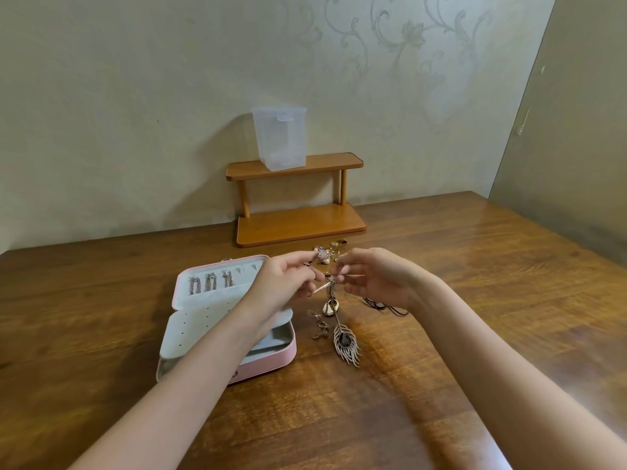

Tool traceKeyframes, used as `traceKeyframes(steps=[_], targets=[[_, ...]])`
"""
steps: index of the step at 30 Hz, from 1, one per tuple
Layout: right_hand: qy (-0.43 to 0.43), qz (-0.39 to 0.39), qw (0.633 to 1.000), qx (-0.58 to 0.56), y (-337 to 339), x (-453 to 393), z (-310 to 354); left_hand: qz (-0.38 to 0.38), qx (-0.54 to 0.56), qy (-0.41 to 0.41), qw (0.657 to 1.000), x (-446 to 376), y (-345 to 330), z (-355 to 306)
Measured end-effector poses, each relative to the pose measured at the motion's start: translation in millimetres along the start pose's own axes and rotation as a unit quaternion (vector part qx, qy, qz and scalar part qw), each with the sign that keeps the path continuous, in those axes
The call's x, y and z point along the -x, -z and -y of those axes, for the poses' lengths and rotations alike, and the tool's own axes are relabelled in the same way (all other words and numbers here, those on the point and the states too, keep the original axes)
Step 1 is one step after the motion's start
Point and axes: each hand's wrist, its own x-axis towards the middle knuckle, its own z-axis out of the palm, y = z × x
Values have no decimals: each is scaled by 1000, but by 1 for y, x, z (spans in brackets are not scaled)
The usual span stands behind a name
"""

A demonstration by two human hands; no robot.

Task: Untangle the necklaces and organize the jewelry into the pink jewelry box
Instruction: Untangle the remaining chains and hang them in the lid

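Observation:
The pink jewelry box (271, 362) lies open at the left, with silver chains (211, 282) hung in its lid. Over the table, my left hand (283, 281) and my right hand (376, 278) both pinch a tangled necklace (327, 286) between them. From the tangle hang a shell charm (328, 307) and a feather-shaped pendant (346, 344). A loose gold chain (319, 325) lies on the table beside the box. A black cord (383, 305) trails under my right hand. More small jewelry (330, 252) sits behind my hands, partly hidden.
A small two-tier wooden shelf (298, 225) stands against the wall at the back, with a translucent plastic container (280, 137) on its top tier. The wooden table (475, 300) stretches to the right and front.

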Motion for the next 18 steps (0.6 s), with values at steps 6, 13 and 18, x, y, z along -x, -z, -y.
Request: traceKeyframes(steps=[6, 13, 18], targets=[[9, 9, 999, 42, 5, -3, -4, 78, 294, 69, 950, 0, 2, -9], [42, 33, 998, 20, 3, -4, -2, 94, 174, 57, 979, 1, -4, -5], [50, 3, 998, -25, 2, -2, 2, 84, 69, 37, 993, 2, -7, -3]])
